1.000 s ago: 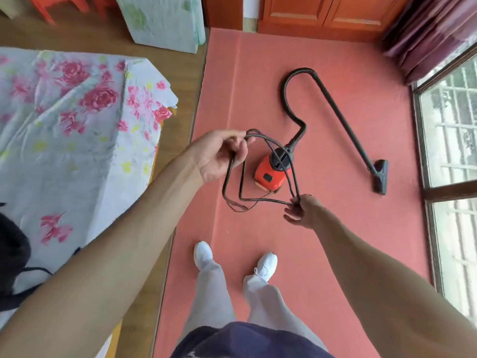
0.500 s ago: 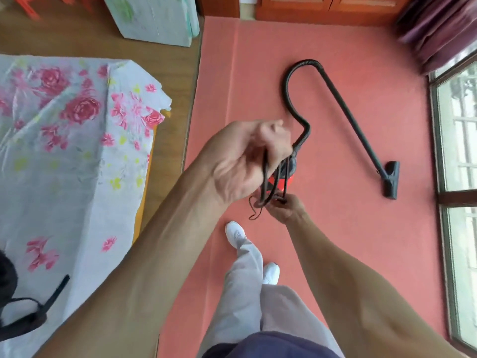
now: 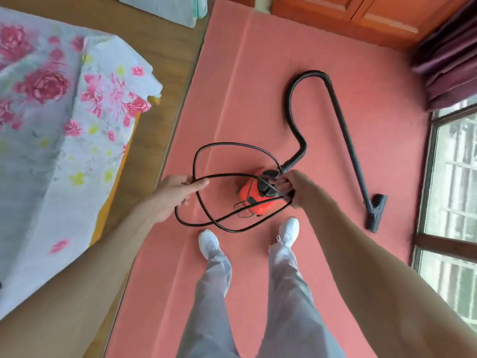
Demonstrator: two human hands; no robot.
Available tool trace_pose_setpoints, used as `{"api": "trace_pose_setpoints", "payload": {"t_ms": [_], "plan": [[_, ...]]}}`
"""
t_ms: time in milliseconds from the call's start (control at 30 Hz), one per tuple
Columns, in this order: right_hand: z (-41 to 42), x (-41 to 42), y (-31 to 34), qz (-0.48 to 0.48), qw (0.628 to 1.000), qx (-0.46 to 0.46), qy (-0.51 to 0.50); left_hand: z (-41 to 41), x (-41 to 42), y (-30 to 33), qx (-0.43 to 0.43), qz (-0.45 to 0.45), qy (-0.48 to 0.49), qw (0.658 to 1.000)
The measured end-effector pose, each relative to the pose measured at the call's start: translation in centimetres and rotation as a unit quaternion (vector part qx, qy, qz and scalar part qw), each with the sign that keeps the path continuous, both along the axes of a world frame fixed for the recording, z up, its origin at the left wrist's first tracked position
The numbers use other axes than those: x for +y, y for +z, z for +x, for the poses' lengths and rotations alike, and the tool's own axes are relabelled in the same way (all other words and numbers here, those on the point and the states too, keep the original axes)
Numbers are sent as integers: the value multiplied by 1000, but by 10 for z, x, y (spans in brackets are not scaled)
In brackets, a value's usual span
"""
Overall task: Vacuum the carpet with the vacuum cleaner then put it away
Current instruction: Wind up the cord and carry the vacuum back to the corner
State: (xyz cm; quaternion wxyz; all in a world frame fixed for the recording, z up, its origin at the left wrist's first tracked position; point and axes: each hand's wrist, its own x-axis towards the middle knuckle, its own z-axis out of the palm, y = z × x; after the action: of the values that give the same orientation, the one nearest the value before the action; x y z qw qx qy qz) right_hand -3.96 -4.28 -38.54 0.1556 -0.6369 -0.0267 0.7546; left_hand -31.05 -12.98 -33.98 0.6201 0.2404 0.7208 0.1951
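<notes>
The power cord (image 3: 232,177) is looping between both hands, its long axis running left to right. The right hand (image 3: 296,188) is gripping the gathered strands directly above the vacuum cleaner (image 3: 254,200); the left hand (image 3: 178,192), farther off, is pinching one strand.

Centre frame, the vacuum cleaner (image 3: 254,196) is bright orange-red with a black top; its cord (image 3: 232,146), hose (image 3: 294,120) and nozzle (image 3: 375,211) are black. The carpet (image 3: 258,99) is salmon pink. At left, a white cloth (image 3: 51,125) bears pink roses and yellow-green sprigs.

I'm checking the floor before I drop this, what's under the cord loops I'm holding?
Under the cord loops lie the pink carpet and the red vacuum body. The right hand and cord cover part of the body's top.
</notes>
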Motion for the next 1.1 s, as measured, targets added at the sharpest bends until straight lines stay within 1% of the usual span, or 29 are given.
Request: {"api": "trace_pose_setpoints", "payload": {"t_ms": [67,133,167,200,267,367,433,533,567,600,633,667,700,733,767,800,833,900,967,1000,1033,1100], "plan": [[7,17,-6,-33,997,55,52,21,-8,-31,20,13,30,999],[15,34,-15,-79,986,106,97,46,-12,-56,70,23,109,991],[19,41,-21,-99,980,131,109,58,-12,-68,81,33,158,984],[22,48,-26,-116,974,151,121,70,-11,-80,71,45,205,975],[31,56,-35,-141,965,163,152,92,-8,-105,43,46,236,970],[46,68,-44,-155,952,198,174,119,1,-139,3,57,207,977],[55,78,-54,-169,938,253,163,136,11,-165,-46,55,173,982],[73,86,-86,-200,889,404,81,160,17,-215,-99,31,98,990],[80,89,-96,-189,888,414,58,166,15,-227,-90,12,83,992],[85,92,-106,-163,906,387,53,171,11,-238,-80,3,73,994],[89,95,-116,-125,934,330,62,172,6,-249,-61,-13,65,996],[91,97,-125,-75,963,246,83,174,-1,-259,-45,-30,65,996],[92,95,-139,-14,984,135,112,174,-9,-268,-36,-60,81,994],[91,91,-150,55,987,33,150,173,-18,-277,-37,-84,120,989],[90,83,-169,117,974,-56,188,172,-25,-282,-49,-109,179,977],[86,73,-187,160,956,-120,215,173,-31,-289,-64,-124,248,959],[80,61,-207,191,937,-163,241,173,-35,-292,-88,-136,320,933],[66,37,-245,242,884,-222,334,173,-40,-301,-136,-137,460,867],[49,13,-272,263,830,-250,425,170,-41,-309,-200,-106,542,809],[42,1,-281,267,811,-253,456,168,-40,-312,-226,-96,556,794],[35,-12,-290,261,800,-241,483,166,-38,-317,-237,-94,556,791],[23,-38,-301,234,796,-200,521,164,-32,-324,-242,-107,529,806]]}}
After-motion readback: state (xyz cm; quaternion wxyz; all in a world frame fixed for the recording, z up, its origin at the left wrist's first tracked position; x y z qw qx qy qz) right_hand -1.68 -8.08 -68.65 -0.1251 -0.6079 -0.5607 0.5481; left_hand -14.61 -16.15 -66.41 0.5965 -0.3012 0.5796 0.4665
